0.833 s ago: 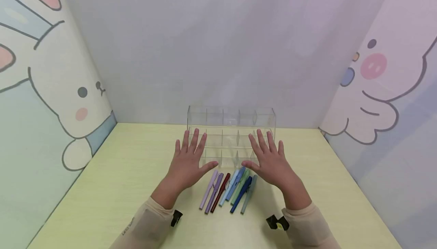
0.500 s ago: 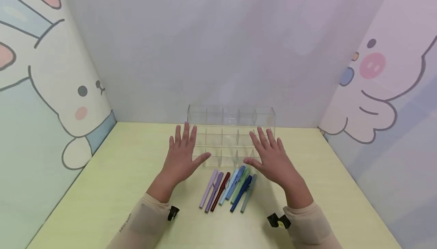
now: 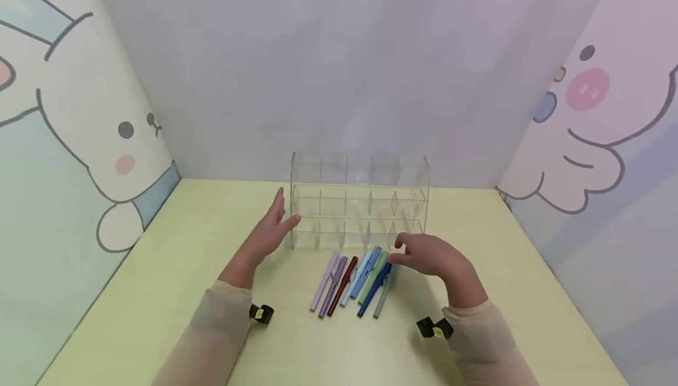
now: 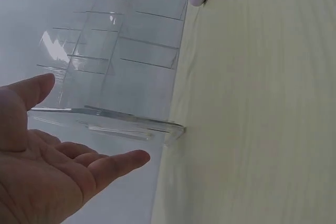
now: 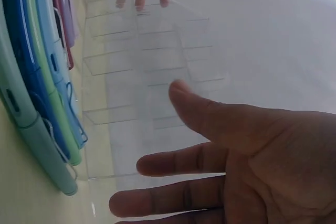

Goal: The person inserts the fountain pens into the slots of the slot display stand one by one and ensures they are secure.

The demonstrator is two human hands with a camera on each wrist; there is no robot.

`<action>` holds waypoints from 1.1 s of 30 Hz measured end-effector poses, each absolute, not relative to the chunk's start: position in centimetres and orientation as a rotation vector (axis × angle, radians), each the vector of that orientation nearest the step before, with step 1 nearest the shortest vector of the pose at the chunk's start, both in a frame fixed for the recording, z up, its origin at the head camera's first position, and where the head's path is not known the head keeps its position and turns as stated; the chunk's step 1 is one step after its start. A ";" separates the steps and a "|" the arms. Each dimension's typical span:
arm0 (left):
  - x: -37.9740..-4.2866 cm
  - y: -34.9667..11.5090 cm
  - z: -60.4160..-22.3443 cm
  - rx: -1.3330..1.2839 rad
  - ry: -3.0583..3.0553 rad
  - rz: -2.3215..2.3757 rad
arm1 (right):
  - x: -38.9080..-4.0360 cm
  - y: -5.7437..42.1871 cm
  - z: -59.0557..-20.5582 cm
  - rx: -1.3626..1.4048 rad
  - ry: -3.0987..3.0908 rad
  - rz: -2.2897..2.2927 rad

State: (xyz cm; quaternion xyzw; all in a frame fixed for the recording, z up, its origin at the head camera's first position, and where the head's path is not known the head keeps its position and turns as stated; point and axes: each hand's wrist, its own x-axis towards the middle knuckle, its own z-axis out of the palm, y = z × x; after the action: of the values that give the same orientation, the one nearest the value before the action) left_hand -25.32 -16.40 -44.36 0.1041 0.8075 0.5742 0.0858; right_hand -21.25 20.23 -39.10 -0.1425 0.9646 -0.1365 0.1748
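A clear acrylic rack [image 3: 359,189] with tiered compartments stands at the back of the table. My left hand [image 3: 267,234] is beside its left side, thumb apart from the fingers; in the left wrist view the hand [image 4: 58,166] holds nothing, and I cannot tell whether it touches the rack. My right hand [image 3: 435,256] is by the rack's lower right corner, over the upper end of the pens. The right wrist view shows its fingers [image 5: 173,195] extended, holding nothing. Several pens lie slanted before the rack, among them a lilac pen [image 3: 324,283], a dark red pen [image 3: 342,286] and a dark blue pen [image 3: 373,293].
The pale wooden table [image 3: 212,221] reaches a grey backdrop [image 3: 339,68] just behind the rack. Side panels with a cartoon rabbit [image 3: 106,127] and a cartoon pig [image 3: 577,121] border it left and right. A black clip-like piece [image 3: 435,328] sits by the right sleeve.
Both hands were spread palm down over the rack's front. The left has moved left and turned on edge beside the rack; the right has turned and bent its fingers. The pens have stayed in place.
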 end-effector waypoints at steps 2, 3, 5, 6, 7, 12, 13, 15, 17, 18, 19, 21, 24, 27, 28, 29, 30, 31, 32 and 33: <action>-25.5 -16.3 -44.8 0.329 2.382 1.716 | -21.6 20.2 -39.8 -0.390 2.708 -0.339; -25.6 -16.2 -45.0 0.341 2.376 1.718 | -21.7 20.2 -40.1 -0.392 2.701 -0.322; -25.7 -16.0 -45.3 0.335 2.373 1.722 | -21.9 20.2 -40.6 -0.367 2.678 -0.328; -25.8 -15.9 -45.3 0.332 2.375 1.725 | -22.0 20.2 -40.9 -0.354 2.665 -0.339; -25.8 -15.9 -45.4 0.324 2.378 1.727 | -22.2 20.2 -41.1 -0.338 2.647 -0.359; -25.8 -15.6 -45.5 0.251 2.398 1.717 | -22.6 20.3 -42.4 -0.285 2.562 -0.468; -25.7 -15.6 -45.5 0.239 2.404 1.712 | -22.7 20.3 -42.6 -0.288 2.554 -0.485; -25.7 -15.5 -45.5 0.218 2.412 1.702 | -22.9 20.3 -43.2 -0.310 2.546 -0.505; -25.6 -15.5 -45.5 0.210 2.409 1.703 | -23.1 20.3 -43.6 -0.329 2.541 -0.530; -25.6 -15.5 -45.5 0.210 2.412 1.702 | -23.1 20.3 -43.8 -0.341 2.543 -0.538; -25.6 -15.5 -45.6 0.210 2.412 1.702 | -23.2 20.3 -43.9 -0.349 2.546 -0.542; -25.6 -15.6 -45.6 0.207 2.411 1.703 | -23.3 20.2 -44.2 -0.363 2.559 -0.545; -25.6 -15.6 -45.7 0.199 2.411 1.703 | -23.5 20.0 -44.4 -0.373 2.588 -0.540; -25.6 -15.6 -45.7 0.192 2.407 1.708 | -23.5 19.9 -44.4 -0.370 2.618 -0.536; -25.6 -15.6 -45.7 0.190 2.405 1.710 | -23.5 19.9 -44.3 -0.366 2.630 -0.538; -25.6 -15.6 -45.7 0.194 2.402 1.713 | -23.4 19.8 -44.2 -0.362 2.643 -0.538; -25.6 -15.6 -45.7 0.197 2.400 1.713 | -23.4 19.8 -44.1 -0.358 2.659 -0.540; -25.6 -15.6 -45.7 0.199 2.395 1.718 | -23.3 19.8 -43.9 -0.348 2.670 -0.546; -25.6 -15.6 -45.7 0.202 2.392 1.721 | -23.2 19.8 -43.8 -0.340 2.681 -0.549; -25.6 -15.6 -45.7 0.200 2.390 1.723 | -23.2 19.8 -43.6 -0.333 2.691 -0.554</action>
State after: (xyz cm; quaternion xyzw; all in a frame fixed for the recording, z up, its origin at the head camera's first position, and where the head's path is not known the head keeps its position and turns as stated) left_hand -25.57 -15.57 -45.66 0.0673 0.8057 0.5809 0.0941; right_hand -23.18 19.78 -43.56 -0.1181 0.9554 -0.1967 0.1861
